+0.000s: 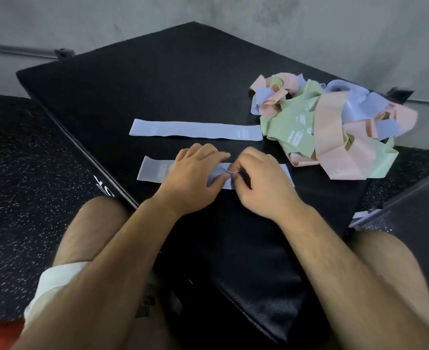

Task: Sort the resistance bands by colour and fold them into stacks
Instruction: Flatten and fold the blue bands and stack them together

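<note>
Two blue bands lay flat on the black mat [157, 84]: the far blue band [195, 130] untouched, the near blue band [152, 171] under both hands, with the left hand [194, 173] pressing it down and the right hand [264, 183] pinching a raised crease at mid-length. Risk, as judged: the stretchy band could spring from the pinch or skew if the left hand's pressure eased, spoiling the fold. Open mat lay to the left and far side; the tangled pile [329, 127] crowded the right, just beside both bands' ends.
</note>
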